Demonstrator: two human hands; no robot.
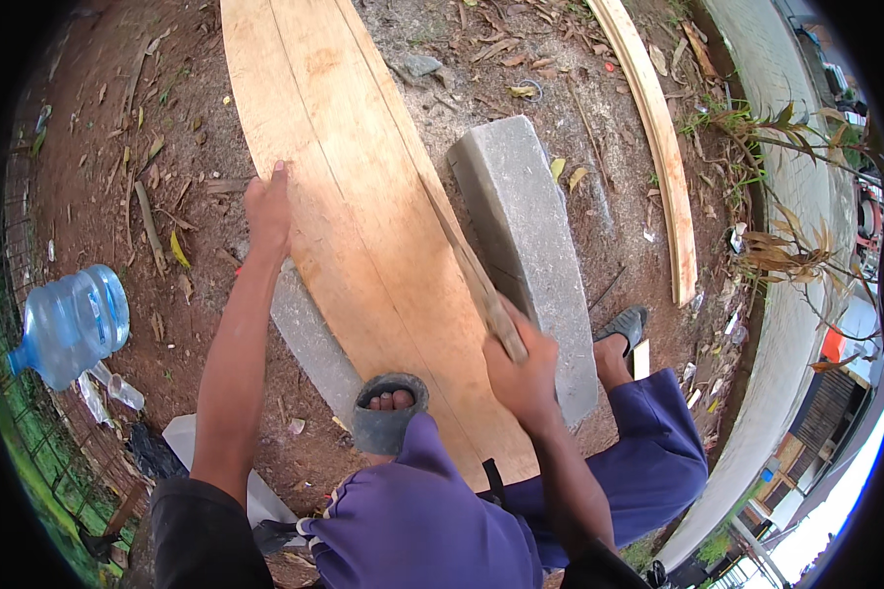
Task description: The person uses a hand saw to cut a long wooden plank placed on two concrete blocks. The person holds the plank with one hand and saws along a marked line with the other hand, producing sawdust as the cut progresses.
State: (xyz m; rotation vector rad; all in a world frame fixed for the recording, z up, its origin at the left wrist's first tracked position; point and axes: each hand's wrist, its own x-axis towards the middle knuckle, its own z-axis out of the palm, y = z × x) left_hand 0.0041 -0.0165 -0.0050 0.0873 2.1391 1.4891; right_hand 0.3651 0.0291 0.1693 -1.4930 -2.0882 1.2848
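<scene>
right hand (523, 373) grips a saw (473, 275), left hand (268, 204) presses flat on the pale, curved wooden plank (354, 196).

bare reddish earth (167, 118), strewn with dry leaves and twigs. two grey concrete blocks (530, 236) are laid on it; a wide wooden plank (354, 196) is propped across them. a curved wood strip (658, 137) and a clear water jug (69, 324) are laid on the soil.

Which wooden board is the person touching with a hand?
The wide plank in the middle: the left hand presses its edge. The thin curved strip lies apart, untouched.
</scene>
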